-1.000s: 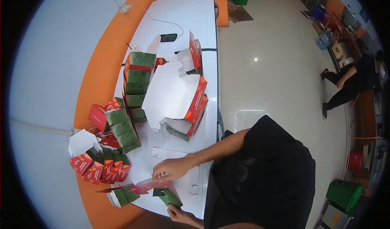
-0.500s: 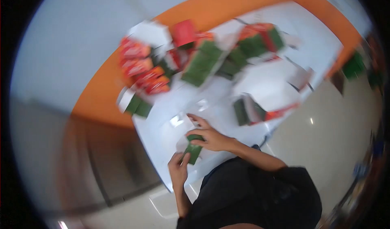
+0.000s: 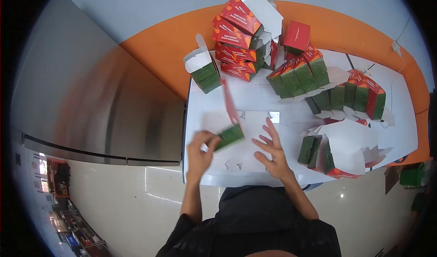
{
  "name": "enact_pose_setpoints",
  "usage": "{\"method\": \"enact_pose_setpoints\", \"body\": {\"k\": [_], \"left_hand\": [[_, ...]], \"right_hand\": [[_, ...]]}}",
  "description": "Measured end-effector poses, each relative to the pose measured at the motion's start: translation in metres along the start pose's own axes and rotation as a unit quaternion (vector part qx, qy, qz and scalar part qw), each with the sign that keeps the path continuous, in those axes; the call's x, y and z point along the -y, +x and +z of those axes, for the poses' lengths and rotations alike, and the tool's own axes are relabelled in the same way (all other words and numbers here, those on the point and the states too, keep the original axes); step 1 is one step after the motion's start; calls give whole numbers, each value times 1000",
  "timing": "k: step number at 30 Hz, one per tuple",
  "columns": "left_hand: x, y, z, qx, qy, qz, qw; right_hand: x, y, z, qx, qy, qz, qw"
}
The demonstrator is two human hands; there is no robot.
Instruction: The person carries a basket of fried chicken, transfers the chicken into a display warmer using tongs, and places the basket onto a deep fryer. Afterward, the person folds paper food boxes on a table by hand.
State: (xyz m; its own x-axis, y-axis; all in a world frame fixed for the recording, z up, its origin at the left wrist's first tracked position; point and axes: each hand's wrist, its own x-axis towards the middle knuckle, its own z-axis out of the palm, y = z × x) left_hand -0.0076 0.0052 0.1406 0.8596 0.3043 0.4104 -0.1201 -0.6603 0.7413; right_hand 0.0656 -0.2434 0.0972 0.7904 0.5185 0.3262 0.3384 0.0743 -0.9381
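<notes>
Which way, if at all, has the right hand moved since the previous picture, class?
Yes: the right hand has moved rightward, farther from the table's left edge, now clear of the held green box.

A single wide, round-edged view looks from the person's head, forward and steeply down past the shirt (image 3: 255,218) onto the table (image 3: 200,111), fairly near above the left hand (image 3: 198,154) and right hand (image 3: 276,161), taking in wall (image 3: 154,4) along the top and floor (image 3: 123,200) below.

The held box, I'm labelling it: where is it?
Head view, near centre: the left hand holds the box, left of the right hand, over the white table.
</notes>
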Motion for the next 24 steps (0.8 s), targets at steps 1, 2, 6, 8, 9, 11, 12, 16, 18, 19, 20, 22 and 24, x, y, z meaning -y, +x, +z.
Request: {"method": "enact_pose_setpoints", "body": {"k": [1, 2, 6, 8, 9, 11, 12, 16, 18, 19, 20, 22, 24], "left_hand": [[4, 20, -9, -56, 37, 31, 997], [11, 46, -18, -102, 68, 95, 988], [66, 168, -28, -217, 133, 166, 953], [108, 226, -24, -213, 135, 190, 949], [131, 252, -19, -195, 143, 195, 951], [192, 291, -3, -77, 242, 195, 947], [217, 292, 8, -34, 206, 129, 969], [226, 285, 36, 66, 211, 37, 975], [247, 288, 34, 115, 323, 70, 937], [252, 288, 32, 104, 337, 81, 932], [250, 281, 30, 94, 349, 88, 928], [234, 267, 25, 83, 373, 69, 922], [220, 258, 18, 18, 360, 98, 927]], "right_hand": [[0, 0, -5, -30, 20, -3, 999], [-19, -2, -10, -40, -3, -38, 998], [-46, -18, -19, -34, 48, 104, 993], [-54, -35, -23, -5, 23, 168, 986], [-58, -43, -21, 9, 11, 198, 980], [-66, -63, -18, 35, -5, 227, 973], [-67, -74, -19, 45, -16, 245, 968], [-65, -104, -23, 38, -26, 308, 950], [-85, -122, -23, -36, -11, 322, 946], [-99, -132, -22, -67, -5, 332, 941], [-113, -138, -22, -98, -8, 303, 948], [-103, -121, -30, -77, -203, 261, 941], [-81, -101, -33, -15, -295, 223, 929]]}}
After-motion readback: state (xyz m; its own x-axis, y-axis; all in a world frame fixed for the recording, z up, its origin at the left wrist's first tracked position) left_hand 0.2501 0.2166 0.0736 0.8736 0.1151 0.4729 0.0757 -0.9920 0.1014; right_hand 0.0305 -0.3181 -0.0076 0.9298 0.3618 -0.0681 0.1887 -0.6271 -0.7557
